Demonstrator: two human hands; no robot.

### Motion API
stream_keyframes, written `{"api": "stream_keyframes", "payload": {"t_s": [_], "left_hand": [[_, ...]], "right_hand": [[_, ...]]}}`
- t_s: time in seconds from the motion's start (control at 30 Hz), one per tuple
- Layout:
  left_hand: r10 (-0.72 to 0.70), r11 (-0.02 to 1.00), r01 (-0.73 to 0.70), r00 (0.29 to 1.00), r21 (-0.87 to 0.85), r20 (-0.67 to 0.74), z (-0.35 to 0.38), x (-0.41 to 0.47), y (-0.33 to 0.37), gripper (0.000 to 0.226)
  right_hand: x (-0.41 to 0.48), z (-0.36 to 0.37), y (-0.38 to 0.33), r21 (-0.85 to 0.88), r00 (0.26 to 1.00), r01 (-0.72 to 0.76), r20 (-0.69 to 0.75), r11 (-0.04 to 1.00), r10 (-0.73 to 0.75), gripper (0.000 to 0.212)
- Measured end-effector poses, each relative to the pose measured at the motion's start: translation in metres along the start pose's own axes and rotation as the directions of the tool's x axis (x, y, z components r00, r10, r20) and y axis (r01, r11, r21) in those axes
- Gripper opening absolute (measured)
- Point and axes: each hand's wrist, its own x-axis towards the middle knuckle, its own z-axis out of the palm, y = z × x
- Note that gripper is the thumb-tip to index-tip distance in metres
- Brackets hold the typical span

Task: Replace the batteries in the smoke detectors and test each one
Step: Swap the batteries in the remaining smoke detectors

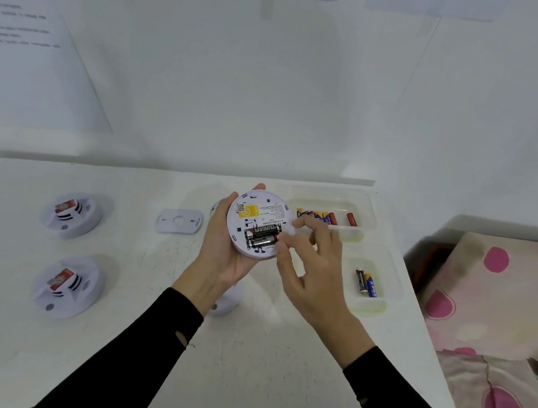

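Our left hand point(226, 253) cups a round white plastic smoke detector point(269, 216) back-up above the white desk point(137, 341), fingers curled round its rim. Two black batteries point(261, 235) sit in its bay. Our right hand point(312, 275) is at 3 o'clock with fingertips at the bay's edge; whether it grips anything is blurred, so we cannot tell.

- Far detector point(71, 214) at 9 o'clock
- Near detector point(66, 282) at 8 o'clock
- Third detector point(228, 302) at 6 o'clock, half hidden under the left wrist
- One white mounting plate point(178, 221) at 9 o'clock
- Two clear trays: far tray point(363, 213) at 2 o'clock with loose batteries, near tray point(381, 302) at 4 o'clock with two

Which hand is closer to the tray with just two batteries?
Right. The right hand is just beside that tray; the left hand holds the smoke detector farther away.
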Motion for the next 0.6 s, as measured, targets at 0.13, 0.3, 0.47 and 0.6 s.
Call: {"api": "stream_keyframes", "payload": {"t_s": [0.13, 0.3, 0.47, 0.6], "left_hand": [[0.032, 0.999, -0.032, 0.999, 0.005, -0.027, -0.016, -0.012, 0.016, 0.042], [0.071, 0.997, -0.072, 0.997, -0.029, -0.033, -0.038, -0.031, 0.045, 0.04], [0.125, 0.991, -0.127, 0.991, -0.04, -0.053, -0.059, -0.053, 0.088, 0.038], [0.146, 0.989, -0.148, 0.987, -0.018, -0.07, -0.082, -0.074, 0.125, 0.041]], "right_hand": [[0.001, 0.013, -0.007, -0.074, 0.985, 0.153, 0.089, 0.985, -0.146, 0.018], [0.016, 0.037, -0.028, 0.133, 0.985, 0.091, 0.133, 0.987, -0.109, 0.022], [0.049, 0.083, -0.053, 0.368, 0.945, -0.303, 0.238, 0.879, 0.226, 0.019], [0.063, 0.132, -0.061, 0.019, 0.771, -0.26, 0.607, 0.966, 0.195, 0.031]]}}
